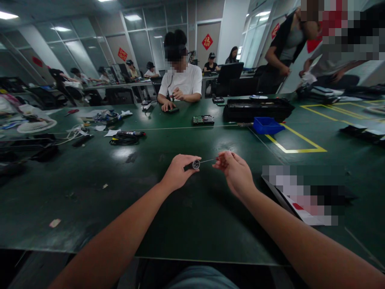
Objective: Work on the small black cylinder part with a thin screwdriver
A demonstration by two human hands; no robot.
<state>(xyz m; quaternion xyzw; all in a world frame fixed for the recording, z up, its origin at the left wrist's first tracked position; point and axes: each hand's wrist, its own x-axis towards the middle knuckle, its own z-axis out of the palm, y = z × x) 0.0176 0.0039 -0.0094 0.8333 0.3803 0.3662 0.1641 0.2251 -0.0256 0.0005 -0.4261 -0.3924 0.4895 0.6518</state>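
Near the middle of the green table, my left hand [177, 171] is closed around a small black cylindrical part [196, 164]. Its round, silver-rimmed end faces me, and the rest is mostly hidden by my fingers. My right hand [238, 171] pinches a screwdriver [207, 161] with a thin metal shaft and a bit of red at the grip. The shaft points left, and its tip meets the rim of the cylindrical part; whether it reaches inside I cannot tell.
A partly blurred tablet-like object [288, 196] lies right of my right forearm. Beyond are a blue bin [267, 125], a long black casing [258, 109], a hard drive [203, 119] and coiled black cable [124, 138]. Across the table [186, 224] a co-worker [183, 82] handles a dark object.
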